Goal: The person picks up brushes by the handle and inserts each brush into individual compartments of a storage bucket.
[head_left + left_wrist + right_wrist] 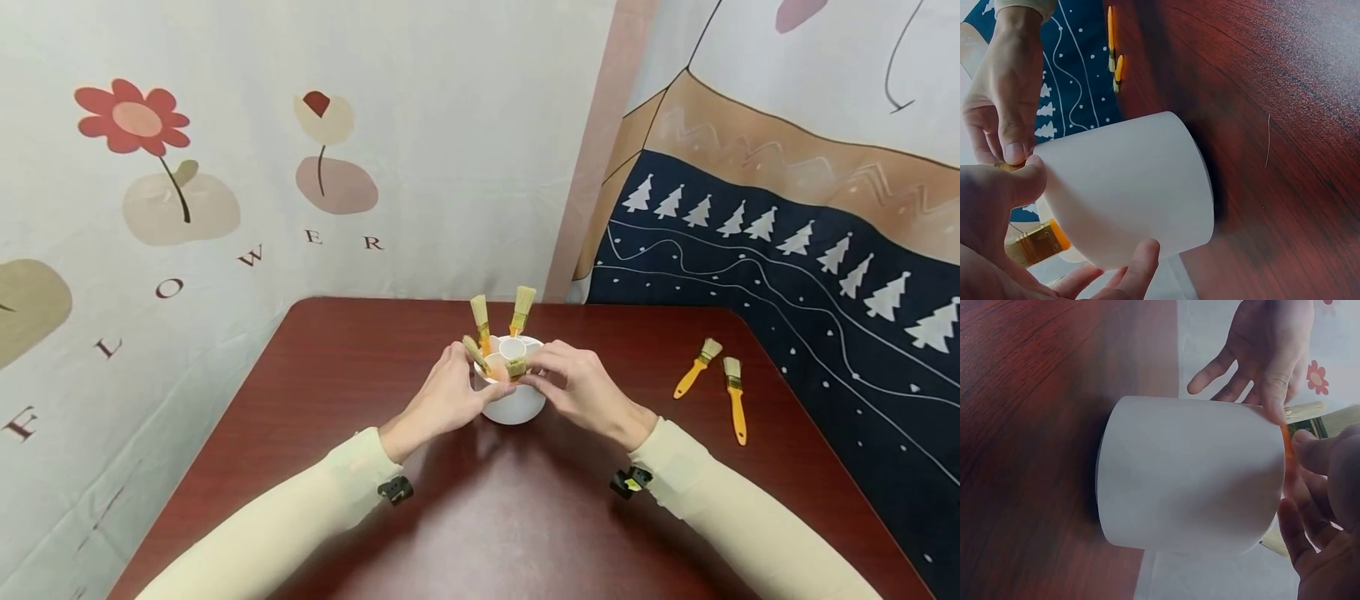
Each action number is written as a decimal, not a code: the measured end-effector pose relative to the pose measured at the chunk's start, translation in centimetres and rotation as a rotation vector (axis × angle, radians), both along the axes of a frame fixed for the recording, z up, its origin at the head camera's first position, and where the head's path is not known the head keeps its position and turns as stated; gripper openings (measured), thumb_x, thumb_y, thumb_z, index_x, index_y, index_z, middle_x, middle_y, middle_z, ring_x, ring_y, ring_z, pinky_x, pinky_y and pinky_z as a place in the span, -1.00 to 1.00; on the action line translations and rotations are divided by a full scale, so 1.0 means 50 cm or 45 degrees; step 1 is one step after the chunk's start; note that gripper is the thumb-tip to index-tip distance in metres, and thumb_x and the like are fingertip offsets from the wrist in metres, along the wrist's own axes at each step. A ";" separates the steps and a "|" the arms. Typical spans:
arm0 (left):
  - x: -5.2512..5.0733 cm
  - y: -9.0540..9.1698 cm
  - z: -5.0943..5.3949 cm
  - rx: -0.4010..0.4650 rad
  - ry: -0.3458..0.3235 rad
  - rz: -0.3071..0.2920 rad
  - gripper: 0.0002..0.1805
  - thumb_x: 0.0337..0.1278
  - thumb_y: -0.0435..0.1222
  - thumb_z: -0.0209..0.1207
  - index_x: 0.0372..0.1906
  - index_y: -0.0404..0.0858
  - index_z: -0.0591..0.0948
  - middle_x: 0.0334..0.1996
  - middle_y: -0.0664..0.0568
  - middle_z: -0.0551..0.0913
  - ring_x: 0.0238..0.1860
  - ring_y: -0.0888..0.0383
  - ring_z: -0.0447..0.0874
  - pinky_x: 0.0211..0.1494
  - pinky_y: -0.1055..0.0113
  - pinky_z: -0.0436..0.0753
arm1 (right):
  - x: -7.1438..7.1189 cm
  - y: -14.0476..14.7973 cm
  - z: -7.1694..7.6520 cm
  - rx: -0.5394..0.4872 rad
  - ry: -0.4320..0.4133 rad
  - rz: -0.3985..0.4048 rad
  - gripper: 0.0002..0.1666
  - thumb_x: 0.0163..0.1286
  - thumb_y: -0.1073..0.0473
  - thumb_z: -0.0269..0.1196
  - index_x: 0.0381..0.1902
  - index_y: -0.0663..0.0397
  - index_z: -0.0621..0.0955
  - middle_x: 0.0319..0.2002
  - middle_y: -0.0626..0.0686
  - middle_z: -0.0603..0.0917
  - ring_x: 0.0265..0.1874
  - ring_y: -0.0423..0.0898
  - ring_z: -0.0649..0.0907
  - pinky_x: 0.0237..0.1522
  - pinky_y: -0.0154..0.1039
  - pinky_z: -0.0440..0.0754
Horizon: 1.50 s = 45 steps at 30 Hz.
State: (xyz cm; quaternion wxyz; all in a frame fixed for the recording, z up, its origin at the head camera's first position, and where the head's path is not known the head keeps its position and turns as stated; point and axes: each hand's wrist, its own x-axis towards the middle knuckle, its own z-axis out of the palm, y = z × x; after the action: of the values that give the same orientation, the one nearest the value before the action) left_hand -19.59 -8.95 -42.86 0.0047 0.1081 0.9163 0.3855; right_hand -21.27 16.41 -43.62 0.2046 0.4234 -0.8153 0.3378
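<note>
A white round brush holder [513, 408] with compartments stands upright on the table. My left hand [448, 393] grips its left side, thumb at the rim and fingers along the wall. At the near right of the rim, my right hand [588, 390] pinches a paintbrush [517, 367] between thumb and fingers, its orange part [1287, 441] showing at the rim. Three other paintbrushes stand in the holder, bristles up: one at back left [480, 315], one at back right [523, 310], and a tilted one [474, 353] beside my left hand.
Two more paintbrushes with orange handles, a shorter one [697, 368] and a longer one [737, 402], lie on the right of the dark red table [345, 350]. Printed cloths hang behind it: a pale flower one [450, 167] and a navy one [750, 258] at right.
</note>
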 end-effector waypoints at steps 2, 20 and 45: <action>0.001 -0.001 0.002 -0.003 0.002 -0.003 -0.24 0.38 0.15 0.60 0.27 -0.34 0.59 0.17 -0.28 0.66 0.06 -0.05 0.61 0.18 0.05 0.66 | 0.001 0.001 0.002 0.025 -0.010 -0.011 -0.62 0.36 0.43 0.67 0.09 0.08 0.90 -0.03 0.04 0.91 -0.09 -0.08 0.84 -0.13 -0.06 0.92; -0.016 -0.021 0.005 0.016 -0.008 -0.061 -0.37 0.34 0.00 0.66 0.23 -0.28 0.63 0.12 -0.19 0.75 0.18 -0.20 0.80 0.26 -0.03 0.73 | -0.002 0.046 0.011 -0.098 -0.081 -0.167 -0.68 0.54 0.29 0.58 0.19 -0.02 0.89 0.06 -0.06 0.93 -0.02 -0.14 0.85 0.15 -0.27 0.85; -0.049 -0.049 0.020 0.298 -0.386 -0.218 -0.31 0.50 -0.29 0.46 0.50 -0.45 0.39 0.51 -0.43 0.64 0.58 -0.35 0.70 0.60 -0.16 0.72 | -0.056 0.328 -0.034 -0.005 -0.288 -0.765 -0.67 0.71 0.11 0.46 0.33 0.00 0.85 0.10 0.12 0.87 -0.19 -0.29 0.71 -0.12 -0.68 0.51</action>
State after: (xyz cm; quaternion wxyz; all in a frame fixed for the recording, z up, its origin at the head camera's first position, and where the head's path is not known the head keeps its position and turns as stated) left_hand -22.03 -11.42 -41.86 0.1628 0.1261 0.8415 0.4994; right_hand -24.09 32.83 -45.33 0.2039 0.1232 -0.9208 0.3088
